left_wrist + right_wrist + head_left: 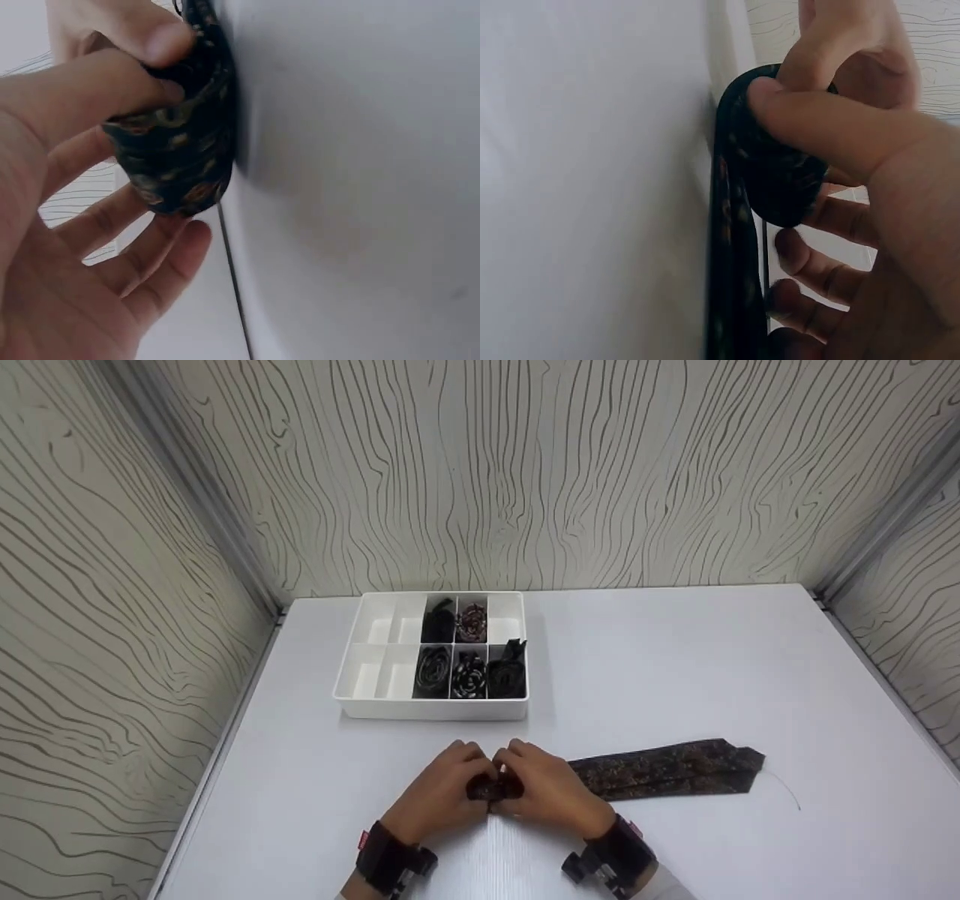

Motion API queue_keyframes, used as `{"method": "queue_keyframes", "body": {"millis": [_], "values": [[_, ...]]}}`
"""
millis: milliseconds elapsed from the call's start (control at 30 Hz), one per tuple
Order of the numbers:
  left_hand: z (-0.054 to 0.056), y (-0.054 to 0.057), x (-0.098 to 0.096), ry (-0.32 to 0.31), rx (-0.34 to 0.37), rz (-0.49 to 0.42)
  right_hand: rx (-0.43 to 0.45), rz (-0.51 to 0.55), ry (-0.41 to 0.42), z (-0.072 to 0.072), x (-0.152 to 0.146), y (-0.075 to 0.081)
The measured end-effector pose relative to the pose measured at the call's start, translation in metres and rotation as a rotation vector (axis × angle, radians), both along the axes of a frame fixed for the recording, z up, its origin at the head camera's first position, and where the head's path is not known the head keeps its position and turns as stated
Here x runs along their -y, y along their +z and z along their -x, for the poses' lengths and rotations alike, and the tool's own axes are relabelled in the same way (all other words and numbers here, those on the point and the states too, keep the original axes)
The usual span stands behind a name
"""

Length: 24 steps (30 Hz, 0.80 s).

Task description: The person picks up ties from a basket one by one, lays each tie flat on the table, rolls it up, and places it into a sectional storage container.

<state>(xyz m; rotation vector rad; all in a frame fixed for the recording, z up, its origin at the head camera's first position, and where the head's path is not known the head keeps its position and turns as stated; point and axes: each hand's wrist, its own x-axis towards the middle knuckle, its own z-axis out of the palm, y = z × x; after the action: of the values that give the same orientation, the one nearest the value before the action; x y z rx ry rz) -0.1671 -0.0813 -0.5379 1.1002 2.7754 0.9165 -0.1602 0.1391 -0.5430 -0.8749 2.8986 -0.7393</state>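
Observation:
A dark patterned necktie (pixel 667 771) lies on the white table, its wide end stretched out flat to the right. The other end is wound into a roll (pixel 176 154) between both hands. My left hand (pixel 442 791) grips the roll from the left, its thumb pressed into the coil. From the right, my right hand (pixel 551 791) holds the same roll, thumb on its near side and fingers behind. In the right wrist view, the flat part of the necktie (pixel 731 277) runs from the roll along the tabletop. The hands nearly meet, hiding much of the roll in the head view.
Behind the hands stands a white divided box (pixel 431 709). Several of its compartments hold rolled dark neckties, such as a black roll (pixel 508 679) at front right and a reddish-brown roll (pixel 472 624) at the back. Wood-patterned panels (pixel 480 472) enclose the table. A loose thread (pixel 786 791) trails from the necktie's tip.

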Motion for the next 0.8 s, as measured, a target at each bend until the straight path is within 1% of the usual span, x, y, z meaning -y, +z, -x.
{"method": "queue_keyframes", "body": {"millis": [100,200,300,567,667,800], "values": [[-0.0005,0.0012,0.0002,0.013,0.025,0.005,-0.017,-0.008,0.000,-0.0007,-0.0005,-0.0001],[-0.0013,0.0016,0.0005,0.023,0.039,0.021,-0.001,-0.004,-0.002,-0.0009,-0.0011,0.0001],[-0.0015,0.0019,0.0007,0.020,0.020,0.029,0.006,0.002,0.002,-0.0011,-0.0010,-0.0003],[-0.0029,0.0014,0.0007,-0.003,-0.058,0.023,-0.028,0.003,0.001,-0.0012,0.0002,-0.0021],[-0.0029,0.0017,0.0002,0.010,-0.053,0.019,-0.044,-0.007,-0.005,-0.0009,-0.0002,-0.0030],[-0.0035,0.0026,-0.0001,0.024,-0.058,0.030,-0.016,0.011,-0.021,-0.0016,-0.0005,-0.0027]]}}
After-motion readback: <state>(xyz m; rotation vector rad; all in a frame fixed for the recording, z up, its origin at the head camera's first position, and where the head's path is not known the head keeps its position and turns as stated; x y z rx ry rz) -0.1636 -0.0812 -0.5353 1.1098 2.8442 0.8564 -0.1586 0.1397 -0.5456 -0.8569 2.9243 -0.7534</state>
